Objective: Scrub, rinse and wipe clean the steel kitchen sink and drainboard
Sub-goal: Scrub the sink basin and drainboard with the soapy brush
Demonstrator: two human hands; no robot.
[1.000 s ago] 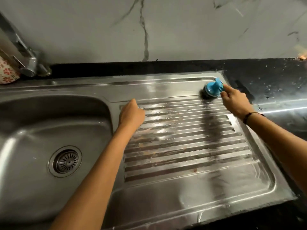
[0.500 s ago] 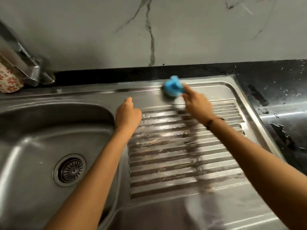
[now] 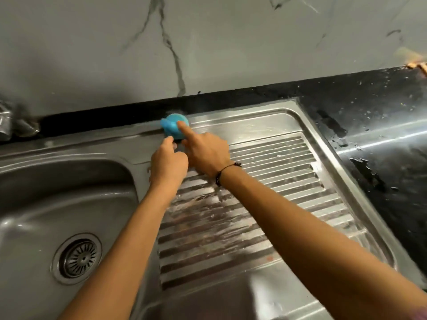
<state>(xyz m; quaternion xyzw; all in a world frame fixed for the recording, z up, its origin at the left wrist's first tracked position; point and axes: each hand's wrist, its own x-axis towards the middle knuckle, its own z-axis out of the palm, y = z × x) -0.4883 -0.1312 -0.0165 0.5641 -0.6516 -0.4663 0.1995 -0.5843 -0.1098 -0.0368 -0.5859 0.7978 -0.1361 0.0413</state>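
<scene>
Leftward along the far rim is where the blue scrubber (image 3: 174, 128) has travelled: a second ago it worked the far right corner of the drainboard (image 3: 265, 204), and now it sits on the flat far ledge between basin and ribs, right against the black counter edge. The right hand (image 3: 206, 154) has gone with it, index finger stretched over the blue top and pressing down, the other fingers curled at its near side. The left hand (image 3: 168, 166), which had rested as a loose fist on the ribs, has come up beside it, and its fingertips now reach the scrubber's near edge.

To scrub this strip well, I judge the pad should stay flat and be driven in short overlapping strokes along the seam where steel meets counter, since grime would collect there. The ribs nearer the camera carry brownish smears and soapy streaks, so they likely need passes along the grooves rather than across them.

Whether the left hand actually pinches the scrubber or only steadies it is hard to tell; the right hand covers the contact. The scrubbing face is hidden beneath the blue top. Only a blurred piece of the tap base (image 3: 13, 125) shows at the far left, and the sink basin (image 3: 57, 192) with its drain strainer (image 3: 79, 258) is cut off at the left and near edges.
</scene>
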